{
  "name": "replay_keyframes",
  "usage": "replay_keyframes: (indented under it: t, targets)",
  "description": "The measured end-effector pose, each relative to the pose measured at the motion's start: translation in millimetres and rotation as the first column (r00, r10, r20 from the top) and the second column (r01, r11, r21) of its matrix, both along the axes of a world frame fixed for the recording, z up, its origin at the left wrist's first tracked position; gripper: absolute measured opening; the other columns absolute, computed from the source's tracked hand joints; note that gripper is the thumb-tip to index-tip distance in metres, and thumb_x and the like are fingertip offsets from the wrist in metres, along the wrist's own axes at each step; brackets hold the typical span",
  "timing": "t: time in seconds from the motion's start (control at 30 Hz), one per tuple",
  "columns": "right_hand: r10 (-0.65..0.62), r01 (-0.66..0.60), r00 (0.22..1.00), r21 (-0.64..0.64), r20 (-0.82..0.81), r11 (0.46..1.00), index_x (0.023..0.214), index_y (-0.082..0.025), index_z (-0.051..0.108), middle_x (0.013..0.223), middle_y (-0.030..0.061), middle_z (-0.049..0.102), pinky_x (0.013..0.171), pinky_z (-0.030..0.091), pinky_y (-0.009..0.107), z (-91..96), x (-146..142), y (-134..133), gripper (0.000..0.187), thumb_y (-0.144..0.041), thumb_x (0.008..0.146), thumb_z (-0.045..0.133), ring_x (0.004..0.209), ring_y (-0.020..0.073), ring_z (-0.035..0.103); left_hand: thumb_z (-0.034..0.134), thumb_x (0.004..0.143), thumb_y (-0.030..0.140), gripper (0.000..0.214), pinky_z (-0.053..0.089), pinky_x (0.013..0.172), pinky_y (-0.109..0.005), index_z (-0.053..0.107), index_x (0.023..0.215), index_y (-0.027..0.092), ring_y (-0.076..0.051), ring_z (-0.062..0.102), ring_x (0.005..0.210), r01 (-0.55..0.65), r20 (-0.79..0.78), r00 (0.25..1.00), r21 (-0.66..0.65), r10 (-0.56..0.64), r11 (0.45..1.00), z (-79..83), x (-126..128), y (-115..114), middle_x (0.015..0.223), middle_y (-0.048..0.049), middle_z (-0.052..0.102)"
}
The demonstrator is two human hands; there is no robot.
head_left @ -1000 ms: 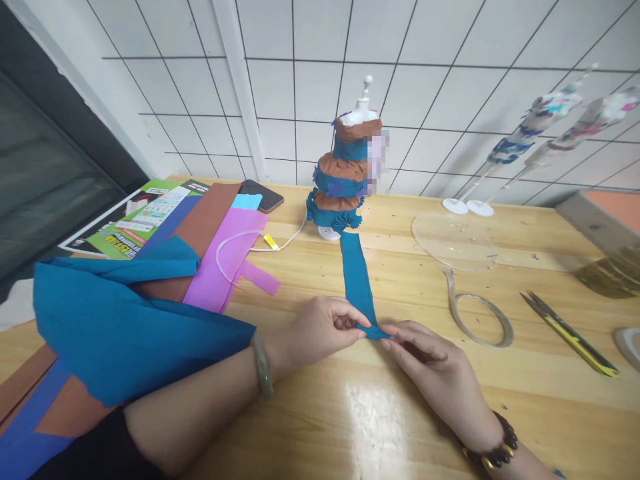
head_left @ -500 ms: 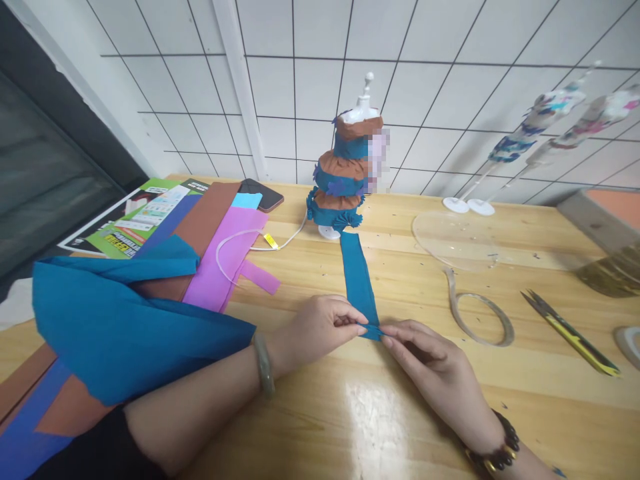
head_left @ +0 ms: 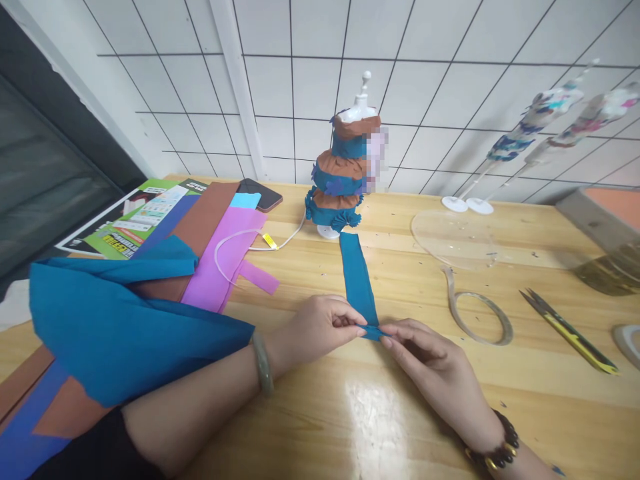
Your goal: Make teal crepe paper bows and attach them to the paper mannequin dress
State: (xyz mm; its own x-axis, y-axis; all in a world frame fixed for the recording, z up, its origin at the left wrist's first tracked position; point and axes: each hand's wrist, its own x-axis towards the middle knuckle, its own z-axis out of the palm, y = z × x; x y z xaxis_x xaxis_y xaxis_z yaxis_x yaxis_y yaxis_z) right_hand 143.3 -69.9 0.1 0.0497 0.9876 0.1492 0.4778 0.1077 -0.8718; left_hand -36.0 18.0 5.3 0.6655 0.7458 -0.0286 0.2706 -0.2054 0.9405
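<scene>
Head cam: fold (head_left: 371,332) at near end of teal strip (head_left: 358,277) looks flatter vs 1 s ago. L hand (head_left: 320,330) + R hand (head_left: 433,363) pinch its 2 ends. Strip's far end just beside ruffled stand (head_left: 340,183), nr bench (head_left: 300,427) far edge. IMO keep pinches lvl, crease square.

A black sleeve (head_left: 95,450) covers the upper part of the left arm, plain and dark, its edge a slanting line with the forearm bare below it. Around the left wrist, behind the hand (head_left: 327,330), sits a smooth, rounded bangle (head_left: 263,363) in a muted grey-green, like polished stone. The right wrist wears a bracelet (head_left: 505,440) of round, glossy beads, very dark brown or black, with a few gold-coloured pieces among them
</scene>
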Motion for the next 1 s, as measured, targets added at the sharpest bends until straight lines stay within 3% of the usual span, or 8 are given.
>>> replay_keyframes:
  t: [0.17,0.43,0.63,1.0]
  targets:
    - [-0.018,0.018,1.000,0.020,0.007,1.000,0.087,-0.022,0.068,0.087,0.0048,0.067,0.067,0.052,0.026,0.2,-3.7,1.9,0.013,-0.026,0.076,0.062,0.075,0.0154,0.063,0.060,0.074,0.025,0.017,0.045,0.063,-0.022,0.069,0.083,0.013,-0.013,0.058,0.071,0.006,-0.001,1.000,0.014,-0.006,1.000,-0.1,-0.3,-0.1,0.080,-0.0048,0.065]
    - [0.005,-0.006,1.000,0.038,0.031,0.999,0.085,-0.022,0.066,0.084,0.0049,0.066,0.068,0.050,0.027,1.5,-2.4,1.6,0.010,-0.025,0.080,0.058,0.078,0.0166,0.062,0.058,0.075,0.024,0.015,0.044,0.061,-0.021,0.068,0.077,0.013,-0.011,0.055,0.066,0.021,0.004,1.000,0.050,-0.021,0.999,3.8,0.1,-0.6,0.077,-0.0040,0.063]
    - [0.016,-0.017,1.000,0.045,0.023,0.999,0.082,-0.021,0.065,0.086,0.0067,0.064,0.071,0.051,0.030,2.7,-5.9,2.2,0.011,-0.028,0.080,0.057,0.083,0.0190,0.062,0.062,0.072,0.023,0.019,0.043,0.060,-0.020,0.066,0.089,0.016,-0.009,0.052,0.067,0.059,0.034,0.997,0.142,-0.064,0.988,2.8,1.1,-4.0,0.082,-0.0027,0.061]
    - [0.030,-0.031,0.997,0.020,0.066,0.999,0.085,-0.022,0.066,0.086,0.0055,0.068,0.070,0.052,0.029,2.9,-6.9,1.7,0.011,-0.028,0.080,0.058,0.080,0.0176,0.063,0.056,0.077,0.021,0.012,0.043,0.065,-0.020,0.067,0.077,0.017,-0.011,0.057,0.074,0.060,0.043,0.997,0.173,-0.068,0.983,1.9,2.5,-5.2,0.080,-0.0029,0.064]
